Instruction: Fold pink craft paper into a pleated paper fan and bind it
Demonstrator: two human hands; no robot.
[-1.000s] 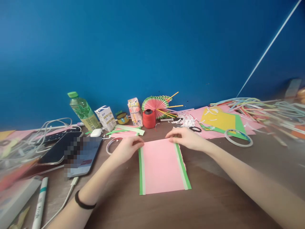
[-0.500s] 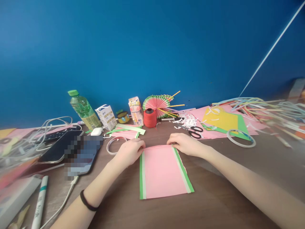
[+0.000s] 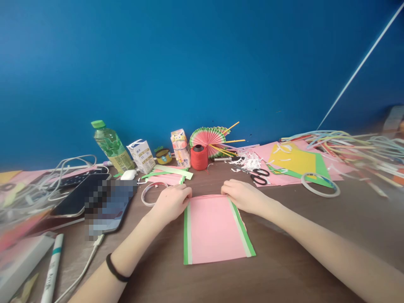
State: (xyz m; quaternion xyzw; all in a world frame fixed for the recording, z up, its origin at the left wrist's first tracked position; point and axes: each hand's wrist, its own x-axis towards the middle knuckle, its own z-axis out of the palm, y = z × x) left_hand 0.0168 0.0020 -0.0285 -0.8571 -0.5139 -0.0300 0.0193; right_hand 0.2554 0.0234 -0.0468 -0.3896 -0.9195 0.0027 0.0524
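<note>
The pink paper sheet (image 3: 216,229) lies on the brown table (image 3: 268,273), directly in front of the person. It extends from the fingertips toward the person; both hands are positioned at its far edge. The two side edges run front to back, each bordered by a green strip, the left strip (image 3: 186,237) and the right strip (image 3: 245,233), with a paler band along the inner side. Because the view foreshortens the sheet, it cannot be told for certain which axis is longer. The right side edge is partly uneven.

Hand position: the left hand (image 3: 173,201) is at the far left corner, and the right hand (image 3: 241,194) is at the far right corner. Neither hand is clearly nearer to the sheet; both touch it. The far edge spans the space between them and shows a thin doubled line, which appears to be a narrow fold.

Grip state: the fingers of each hand are drawn together in a narrow pinch on the far edge. The undersides of the grips are hidden, so the exact thumb placement cannot be told.

Surroundings: a tape roll (image 3: 143,195) lies just beside the left hand. Black-handled scissors (image 3: 252,172) lie beyond the right hand. A red thread spool (image 3: 199,159) stands beyond the sheet, near a pleated paper fan (image 3: 206,138).
</note>
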